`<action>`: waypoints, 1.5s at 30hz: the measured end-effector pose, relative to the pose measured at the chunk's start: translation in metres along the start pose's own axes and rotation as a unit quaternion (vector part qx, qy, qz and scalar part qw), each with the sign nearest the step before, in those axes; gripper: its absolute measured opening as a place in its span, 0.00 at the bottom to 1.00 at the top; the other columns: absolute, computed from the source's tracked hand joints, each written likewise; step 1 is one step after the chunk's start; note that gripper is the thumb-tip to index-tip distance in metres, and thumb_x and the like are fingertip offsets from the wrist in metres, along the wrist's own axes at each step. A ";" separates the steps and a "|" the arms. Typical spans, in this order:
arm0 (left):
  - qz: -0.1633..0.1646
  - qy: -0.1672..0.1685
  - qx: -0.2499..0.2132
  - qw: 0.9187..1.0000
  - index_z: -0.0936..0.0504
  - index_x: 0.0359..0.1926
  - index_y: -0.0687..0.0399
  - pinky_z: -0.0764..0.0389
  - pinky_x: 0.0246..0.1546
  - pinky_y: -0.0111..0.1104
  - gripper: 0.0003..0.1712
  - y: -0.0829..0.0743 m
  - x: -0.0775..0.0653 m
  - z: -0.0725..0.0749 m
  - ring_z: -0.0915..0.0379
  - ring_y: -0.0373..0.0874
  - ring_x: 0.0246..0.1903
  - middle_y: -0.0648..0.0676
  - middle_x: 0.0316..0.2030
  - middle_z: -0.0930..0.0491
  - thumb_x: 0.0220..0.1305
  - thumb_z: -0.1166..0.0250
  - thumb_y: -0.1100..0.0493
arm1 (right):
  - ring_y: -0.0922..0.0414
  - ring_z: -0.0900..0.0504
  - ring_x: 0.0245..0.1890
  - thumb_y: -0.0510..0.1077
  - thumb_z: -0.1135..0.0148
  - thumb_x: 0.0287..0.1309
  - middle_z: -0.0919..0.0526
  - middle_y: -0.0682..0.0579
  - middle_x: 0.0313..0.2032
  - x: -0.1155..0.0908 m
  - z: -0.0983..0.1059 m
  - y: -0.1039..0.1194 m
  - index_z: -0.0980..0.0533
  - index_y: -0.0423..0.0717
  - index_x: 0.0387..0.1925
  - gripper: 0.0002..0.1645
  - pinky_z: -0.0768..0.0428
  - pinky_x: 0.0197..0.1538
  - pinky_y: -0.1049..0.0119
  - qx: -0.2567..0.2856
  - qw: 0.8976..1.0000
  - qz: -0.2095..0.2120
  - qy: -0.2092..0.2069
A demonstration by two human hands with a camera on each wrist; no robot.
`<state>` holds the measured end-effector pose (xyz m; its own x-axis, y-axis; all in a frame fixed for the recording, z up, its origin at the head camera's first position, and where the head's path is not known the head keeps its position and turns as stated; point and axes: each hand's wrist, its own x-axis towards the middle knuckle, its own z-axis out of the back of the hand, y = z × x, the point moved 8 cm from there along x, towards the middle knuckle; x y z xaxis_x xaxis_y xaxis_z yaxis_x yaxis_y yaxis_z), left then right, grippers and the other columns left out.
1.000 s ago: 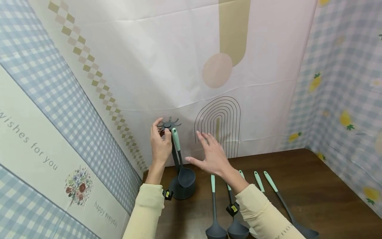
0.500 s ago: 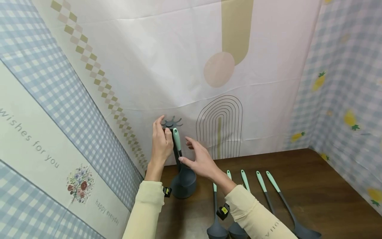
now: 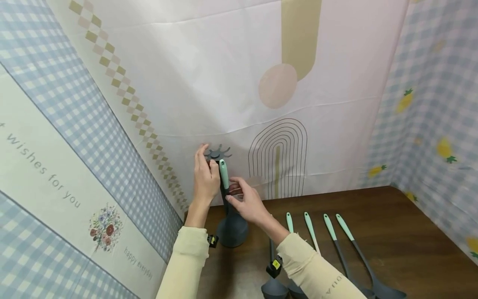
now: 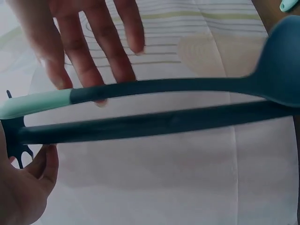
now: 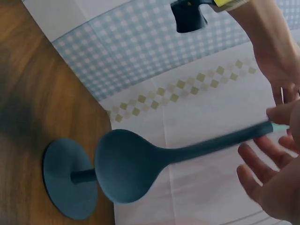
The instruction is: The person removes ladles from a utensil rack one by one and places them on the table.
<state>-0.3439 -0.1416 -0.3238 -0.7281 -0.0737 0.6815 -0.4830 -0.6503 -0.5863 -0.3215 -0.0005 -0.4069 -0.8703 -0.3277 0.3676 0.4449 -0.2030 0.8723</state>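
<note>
A dark utensil stand (image 3: 228, 241) with a round base and a star-shaped ring of hooks (image 3: 218, 153) stands by the back wall. My left hand (image 3: 205, 182) grips its top, fingers bent round the post (image 4: 140, 126). Along the post hangs a ladle (image 5: 126, 166) with a mint handle end (image 3: 224, 172), its bowl low over the base (image 5: 70, 192). My right hand (image 3: 248, 203) pinches the ladle's handle where mint meets dark, thumb on one side and fingers on the other. The left wrist view shows handle and post side by side, slightly apart.
More mint-handled utensils lie in a row on the brown table (image 3: 403, 232): a ladle (image 3: 274, 287) in front, a turner (image 3: 384, 288) at right, others (image 3: 330, 228) between, some hidden by the right sleeve (image 3: 306, 257). Fabric-covered walls (image 3: 209, 83) stand behind and at both sides.
My right hand has moved left from beside the stand onto the ladle's handle, its fingers closing round it. My left hand stays at the top of the stand.
</note>
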 end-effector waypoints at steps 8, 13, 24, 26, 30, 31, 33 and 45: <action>0.018 -0.001 -0.021 1.000 0.41 0.80 0.58 0.30 0.28 0.44 0.32 0.001 -0.002 0.001 0.35 0.49 0.25 0.61 0.80 0.43 0.79 0.56 0.55 | 0.56 0.15 0.39 0.36 0.35 0.71 0.15 0.50 0.41 0.000 -0.003 0.013 0.23 0.44 0.58 0.16 0.15 0.44 0.63 -0.034 0.998 0.013 -0.048; 0.018 -0.009 -0.024 0.999 0.41 0.80 0.58 0.31 0.25 0.42 0.33 0.003 -0.002 0.003 0.36 0.48 0.23 0.63 0.73 0.35 0.78 0.55 0.55 | 0.56 0.16 0.39 0.36 0.34 0.72 0.16 0.51 0.40 -0.002 0.000 0.019 0.22 0.46 0.57 0.15 0.15 0.43 0.61 -0.043 0.997 0.027 -0.051; 0.018 -0.014 -0.063 0.998 0.45 0.82 0.51 0.34 0.26 0.41 0.34 0.010 -0.002 0.009 0.39 0.47 0.23 0.66 0.72 0.34 0.79 0.54 0.55 | 0.58 0.16 0.43 0.39 0.35 0.74 0.15 0.54 0.43 -0.008 0.014 0.023 0.22 0.48 0.61 0.17 0.15 0.42 0.61 -0.036 0.998 0.040 -0.031; 0.015 -0.016 -0.068 0.997 0.45 0.82 0.52 0.34 0.26 0.42 0.34 0.011 -0.001 0.009 0.39 0.47 0.22 0.67 0.71 0.33 0.79 0.55 0.56 | 0.57 0.16 0.42 0.39 0.35 0.74 0.16 0.53 0.43 -0.010 0.021 0.024 0.22 0.48 0.60 0.16 0.14 0.42 0.61 -0.028 0.998 0.042 -0.038; 0.010 -0.029 -0.077 0.997 0.45 0.82 0.55 0.35 0.25 0.41 0.33 0.015 -0.001 0.012 0.43 0.44 0.18 0.68 0.48 0.22 0.81 0.58 0.56 | 0.56 0.16 0.41 0.38 0.35 0.73 0.16 0.51 0.43 -0.009 0.040 0.025 0.22 0.47 0.59 0.16 0.13 0.41 0.58 -0.011 0.997 0.044 -0.063; 0.009 -0.036 -0.076 0.996 0.45 0.82 0.56 0.36 0.23 0.40 0.32 0.016 -0.001 0.013 0.45 0.43 0.17 0.66 0.39 0.22 0.81 0.58 0.56 | 0.55 0.15 0.41 0.38 0.35 0.73 0.15 0.50 0.43 -0.008 0.044 0.025 0.22 0.46 0.58 0.15 0.13 0.42 0.57 -0.006 0.997 0.045 -0.068; 0.008 -0.049 -0.075 0.996 0.44 0.81 0.57 0.39 0.21 0.39 0.32 0.018 -0.001 0.016 0.48 0.42 0.14 0.60 0.22 0.30 0.81 0.59 0.55 | 0.54 0.15 0.40 0.38 0.34 0.73 0.16 0.49 0.43 -0.006 0.052 0.023 0.23 0.46 0.58 0.15 0.12 0.42 0.56 0.003 0.996 0.042 -0.076; 0.037 -0.107 -0.093 0.989 0.39 0.77 0.64 0.23 0.48 0.50 0.33 0.005 -0.007 0.015 0.28 0.58 0.47 0.69 0.68 0.34 0.84 0.53 0.47 | 0.41 0.12 0.36 0.35 0.32 0.70 0.16 0.40 0.41 -0.028 0.047 -0.053 0.23 0.38 0.58 0.17 0.12 0.36 0.63 0.075 0.990 -0.052 -0.110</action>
<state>-0.3337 -0.1561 -0.3252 -0.6545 -0.2877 0.6992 -0.5279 -0.4881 -0.6951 -0.3302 0.0624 -0.4481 -0.9420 -0.0994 0.3205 0.3287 -0.0805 0.9410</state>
